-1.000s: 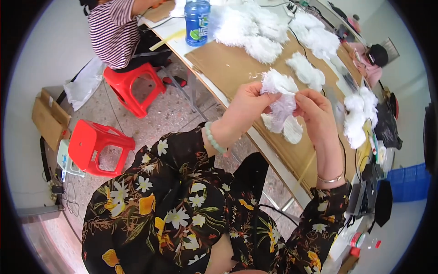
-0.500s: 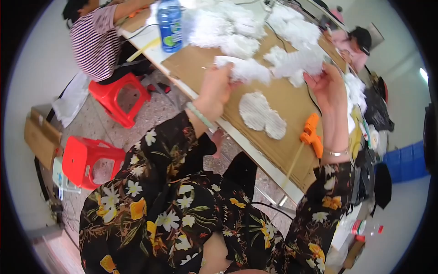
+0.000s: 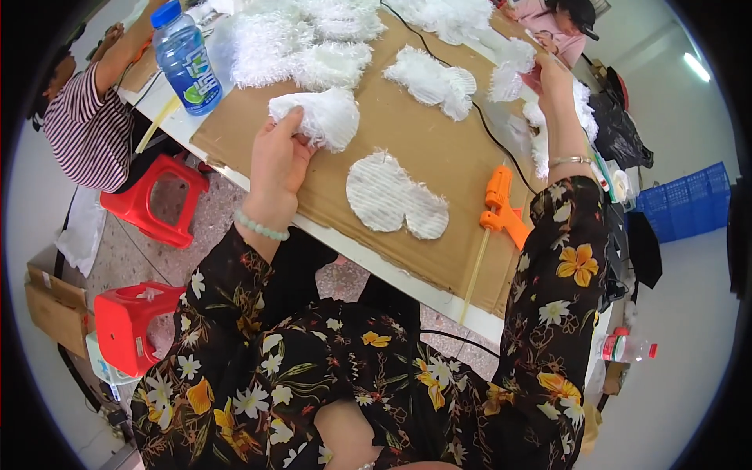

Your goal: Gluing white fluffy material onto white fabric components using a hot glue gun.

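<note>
My left hand [image 3: 280,160] pinches a white fluffy fabric piece [image 3: 325,119] between thumb and fingers, just above the cardboard. Farther off to the right, my right hand [image 3: 554,82] is closed on the edge of another white fluffy piece [image 3: 513,69]. Between my arms a flat, ribbed white fabric piece [image 3: 395,196] with rounded lobes lies on the cardboard sheet [image 3: 446,270]. Beyond it rests one more shaggy white piece [image 3: 431,82]. An orange hot glue gun [image 3: 500,205], a glue stick [image 3: 475,274] sticking out of it, lies near my right forearm.
White fluffy pieces [image 3: 270,47] are heaped at the table's far side. A blue-capped bottle [image 3: 188,63] stands at the far left. A black cable [image 3: 486,125] crosses the cardboard. Red stools [image 3: 160,200] stand left of the table. Two people sit at work nearby.
My hands have moved apart, the right one away to the far right with a fluffy piece. The left still holds its piece. The view has shifted, so the table appears moved left.
</note>
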`<control>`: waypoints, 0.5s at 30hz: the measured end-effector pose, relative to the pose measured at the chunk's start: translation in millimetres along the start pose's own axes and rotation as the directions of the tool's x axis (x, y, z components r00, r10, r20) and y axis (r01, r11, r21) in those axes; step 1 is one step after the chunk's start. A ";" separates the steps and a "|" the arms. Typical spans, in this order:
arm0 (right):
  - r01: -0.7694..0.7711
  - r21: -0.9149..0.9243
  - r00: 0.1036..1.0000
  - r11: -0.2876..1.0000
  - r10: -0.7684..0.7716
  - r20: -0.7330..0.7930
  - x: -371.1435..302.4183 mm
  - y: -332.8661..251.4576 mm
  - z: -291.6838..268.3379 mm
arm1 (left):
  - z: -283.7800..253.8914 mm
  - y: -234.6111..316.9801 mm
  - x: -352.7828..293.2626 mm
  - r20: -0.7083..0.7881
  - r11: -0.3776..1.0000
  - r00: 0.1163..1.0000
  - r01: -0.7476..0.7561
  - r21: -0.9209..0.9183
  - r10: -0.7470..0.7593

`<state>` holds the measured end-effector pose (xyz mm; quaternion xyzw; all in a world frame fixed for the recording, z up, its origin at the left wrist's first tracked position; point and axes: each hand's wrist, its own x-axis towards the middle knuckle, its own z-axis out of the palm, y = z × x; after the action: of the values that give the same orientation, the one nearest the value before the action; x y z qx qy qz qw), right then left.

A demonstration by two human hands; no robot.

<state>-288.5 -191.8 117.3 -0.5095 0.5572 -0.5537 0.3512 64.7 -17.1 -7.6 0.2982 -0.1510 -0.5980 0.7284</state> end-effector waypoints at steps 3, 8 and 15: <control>0.280 -0.354 0.960 0.892 -0.268 0.084 15.5 6.9 18.9 | -1.3 -2.6 -7.7 0.108 0.999 0.993 -0.050 -0.010 0.050; 0.516 -0.591 0.836 0.620 -0.215 0.505 0.4 32.6 84.4 | 6.1 0.8 -10.6 0.133 0.997 0.991 -0.003 -0.082 0.014; 0.819 -0.505 0.573 0.274 -0.446 0.687 -71.2 -9.7 132.3 | 3.2 9.4 -12.2 0.116 0.992 0.993 -0.002 -0.129 0.017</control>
<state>-143.7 -156.7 95.9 -0.8928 0.3895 -0.2171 -0.0640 67.3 -5.2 2.3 0.2144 -0.1557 -0.6195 0.7389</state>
